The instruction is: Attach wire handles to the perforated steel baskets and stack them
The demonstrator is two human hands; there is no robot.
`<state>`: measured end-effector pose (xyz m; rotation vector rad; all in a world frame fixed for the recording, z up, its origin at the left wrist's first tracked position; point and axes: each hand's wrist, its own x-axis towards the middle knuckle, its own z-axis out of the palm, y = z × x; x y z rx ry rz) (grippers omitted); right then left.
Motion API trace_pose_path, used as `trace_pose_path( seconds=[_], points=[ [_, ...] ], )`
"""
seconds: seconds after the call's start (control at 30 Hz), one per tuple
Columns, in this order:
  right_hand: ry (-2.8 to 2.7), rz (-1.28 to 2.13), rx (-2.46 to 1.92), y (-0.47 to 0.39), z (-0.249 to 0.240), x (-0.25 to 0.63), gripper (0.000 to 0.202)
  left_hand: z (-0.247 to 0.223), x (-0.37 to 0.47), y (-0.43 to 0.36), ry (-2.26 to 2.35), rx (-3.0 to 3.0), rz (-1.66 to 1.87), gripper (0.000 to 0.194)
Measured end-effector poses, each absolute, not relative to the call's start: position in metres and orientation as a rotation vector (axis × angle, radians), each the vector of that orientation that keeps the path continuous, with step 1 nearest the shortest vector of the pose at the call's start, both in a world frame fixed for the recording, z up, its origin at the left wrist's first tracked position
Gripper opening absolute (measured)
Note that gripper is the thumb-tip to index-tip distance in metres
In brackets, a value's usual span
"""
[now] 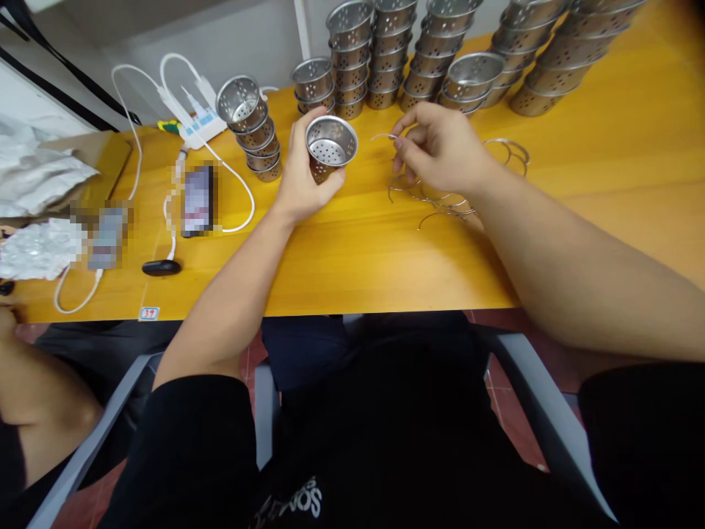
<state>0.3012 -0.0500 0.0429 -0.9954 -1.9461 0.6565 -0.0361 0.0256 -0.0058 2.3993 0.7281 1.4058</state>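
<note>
My left hand (302,180) is wrapped round a perforated metal cup (332,141), its open top tilted toward me. To the right of the cup, my right hand (427,143) pinches a thin bent wire (382,137) between thumb and fingertips. The wire's free end points left toward the cup, with a gap between them. Several curved wires (446,213) lie loose on the table below and behind my right hand, partly hidden by the hand and forearm.
Stacks of similar perforated cups (391,55) line the back of the yellow table (352,272). Another stack (256,136) stands left of my left hand. Farther left are a phone (197,200), a white power strip (203,125) with cables, and crumpled plastic bags (41,246). Another person's arm (44,389) is at the left edge.
</note>
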Motion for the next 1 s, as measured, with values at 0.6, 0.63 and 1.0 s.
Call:
trace_pose_path(
  seconds=[0.6, 0.63, 1.0],
  points=[
    [-1.945, 0.283, -0.966, -0.041, 0.038, 0.303, 0.084, -0.013, -0.032, 0.040, 0.724, 2.285, 1.524, 0.106],
    [-1.936, 0.303, -0.962, -0.039, 0.036, 0.304, 0.082, -0.014, -0.031, 0.040, 0.713, 2.286, 1.524, 0.104],
    [-1.918, 0.410, -0.971, -0.038, 0.033, 0.301, 0.065, -0.025, -0.024, 0.042, 0.718, 2.159, 1.537, 0.110]
  ],
)
